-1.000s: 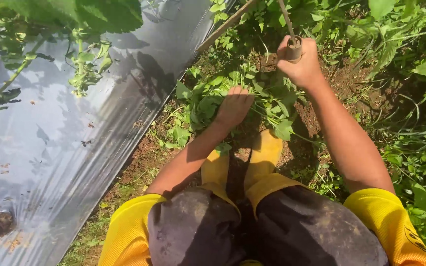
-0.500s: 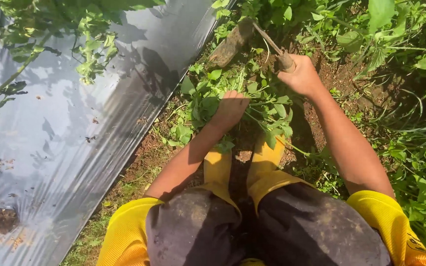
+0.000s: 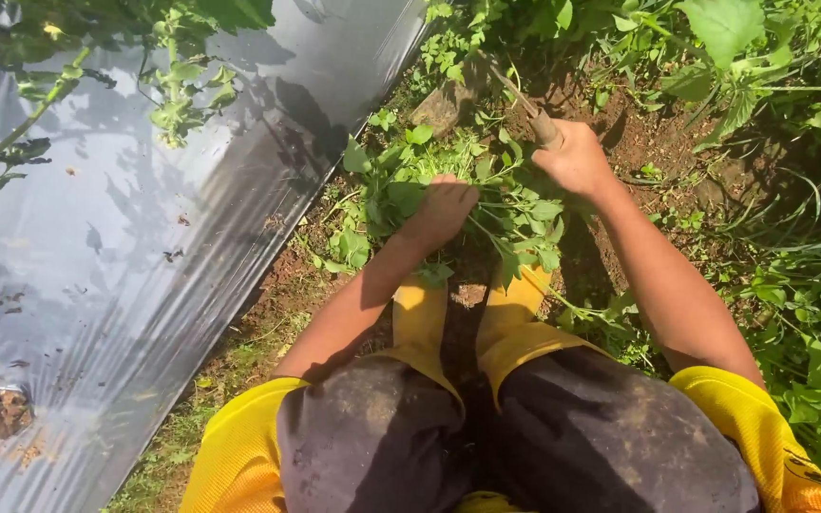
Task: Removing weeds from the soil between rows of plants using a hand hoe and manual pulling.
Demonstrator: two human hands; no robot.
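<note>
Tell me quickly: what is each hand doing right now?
Left hand: closed, gripping a bunch of leafy weeds.
Right hand: closed around the wooden handle of a digging tool.

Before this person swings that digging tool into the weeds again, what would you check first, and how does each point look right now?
1. Right hand closed on the tool handle: ok.
2. Left hand gripping the clump of weeds: ok.
3. Left hand apart from the blade: ok, though near.
4. Yellow boots out of the blade's path: ok, they are behind the weeds.
5. Blade away from the silver plastic sheet: not ok, it sits near the edge.
6. Blade sharpness: cannot tell.
</note>
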